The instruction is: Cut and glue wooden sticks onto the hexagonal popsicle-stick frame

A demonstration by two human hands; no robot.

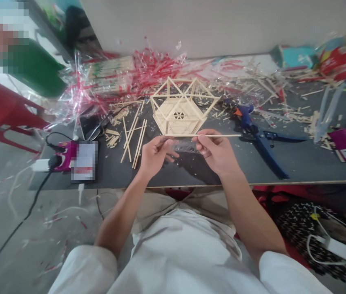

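In front of the wooden stick frame (185, 98), my left hand (156, 157) is closed, thumb against fingers, on a clear plastic strip (185, 145) with cut-out shapes, like a stencil ruler. A thin wooden stick (222, 135) lies level along the strip's upper edge. Thumb and fingers of my right hand (217, 151) pinch this stick, and its right end sticks out past them. The frame stands on the table just beyond both hands, with a hexagonal base and triangular open sides. My fingers partly hide the stick's left part and the strip's ends.
Loose sticks (134, 143) lie left of my hands. To the right is a blue glue gun (246, 114) beside blue cutting pliers (267, 151). A phone (84, 161) and purple power socket (66, 153) sit left. Plastic wrappers (157, 67) and stick scraps cover the back.
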